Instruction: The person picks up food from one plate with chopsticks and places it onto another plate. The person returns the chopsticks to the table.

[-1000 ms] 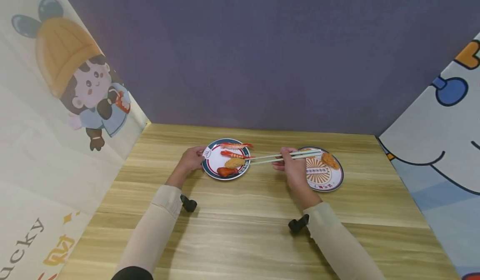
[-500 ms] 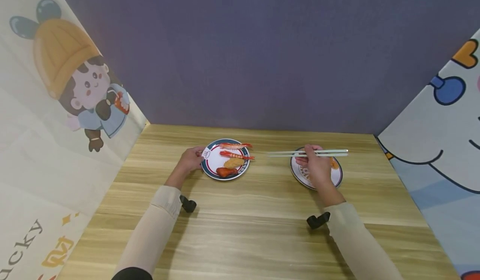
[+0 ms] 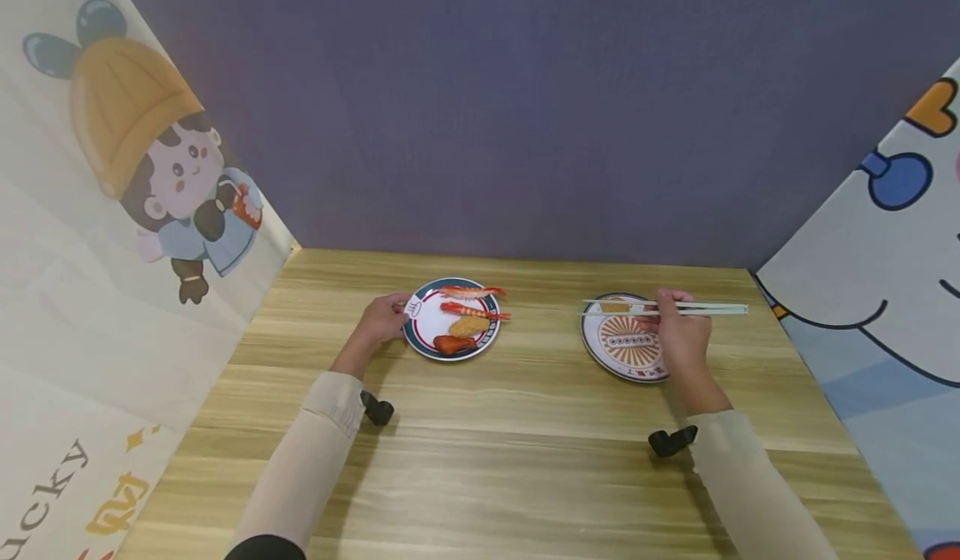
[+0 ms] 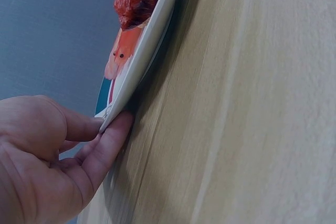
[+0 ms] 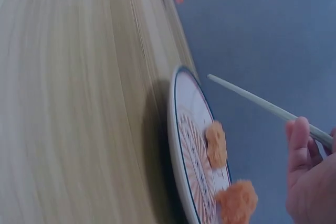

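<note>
Your left hand (image 3: 384,318) pinches the rim of a round white plate with a dark teal border (image 3: 429,320), thumb above and fingers beneath; hand and plate are where they were a second ago. Your right hand (image 3: 684,337) grips a pair of slim pale-green chopsticks (image 3: 723,309). Their tips, by the teal-bordered plate's food a second ago, now lie over the far-left part of a round white plate with an orange sunburst print (image 3: 628,362), since your right hand has swung rightward.

In the right wrist view, the chopstick stands apart from a small golden fried piece (image 5: 216,145) on the sunburst plate; the second stick cannot be made out there. A larger, rough orange fried chunk (image 5: 237,202), visible earlier from the head, is now hidden there by your hand.

On the teal-bordered plate lie two red-striped shrimp (image 3: 474,311), an oval tan breaded piece (image 3: 469,326) and a glossy reddish-brown drumstick (image 3: 453,343). The left wrist view cuts that plate off at the top.
</note>
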Tool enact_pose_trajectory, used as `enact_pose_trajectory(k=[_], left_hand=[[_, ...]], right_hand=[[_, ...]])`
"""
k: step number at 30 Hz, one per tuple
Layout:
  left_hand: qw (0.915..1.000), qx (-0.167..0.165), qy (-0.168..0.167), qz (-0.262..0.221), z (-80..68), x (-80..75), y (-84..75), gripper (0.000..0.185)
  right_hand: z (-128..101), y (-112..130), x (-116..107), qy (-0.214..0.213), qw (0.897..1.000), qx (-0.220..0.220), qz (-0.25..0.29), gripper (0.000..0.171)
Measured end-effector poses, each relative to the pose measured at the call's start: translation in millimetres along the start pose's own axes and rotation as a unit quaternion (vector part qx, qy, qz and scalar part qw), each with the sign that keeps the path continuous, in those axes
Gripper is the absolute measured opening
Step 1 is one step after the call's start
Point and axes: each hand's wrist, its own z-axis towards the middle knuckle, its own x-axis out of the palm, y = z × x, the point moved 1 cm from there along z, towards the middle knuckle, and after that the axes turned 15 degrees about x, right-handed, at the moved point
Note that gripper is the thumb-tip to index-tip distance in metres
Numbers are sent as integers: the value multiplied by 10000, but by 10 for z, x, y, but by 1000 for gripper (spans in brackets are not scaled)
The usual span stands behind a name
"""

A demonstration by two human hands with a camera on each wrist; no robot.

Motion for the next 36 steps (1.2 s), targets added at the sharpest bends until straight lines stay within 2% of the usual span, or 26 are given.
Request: enact_pose_trajectory(k=[5,10,15,18,22,26,32,34,36], left_hand=[[10000,-16,-1,-49,2,4,5,47],[10000,-26,-6,-20,4,5,12,46],[10000,-30,-4,-12,6,8,18,46],[10000,-43,-23,-78,9,6,22,46],[9999,-22,-50,-129,11,5,25,46],[9999,18,-29,-105,14,11,28,46],[10000,60,-40,-14,10,3,20,46],[9999,89,-67,35,9,2,19,46],[9998,118,-51,126,8,9,22,46]], right_hand=[[87,9,-156,-348,9983,-72,-465,13],[146,-26,-241,-592,9964,-173,-588,11],[136,-25,-255,-654,9941,-586,-642,11],[119,-15,-260,-691,9893,-921,-898,10],[108,-6,-273,-815,9735,-1386,-1629,14],[102,4,-288,-888,9565,-1868,-2058,25],[93,1,-293,-1052,9332,-2136,-2692,29],[95,-9,-294,-1069,9292,-2168,-2795,29],[94,-24,-298,-1027,9302,-2209,-2746,29]])
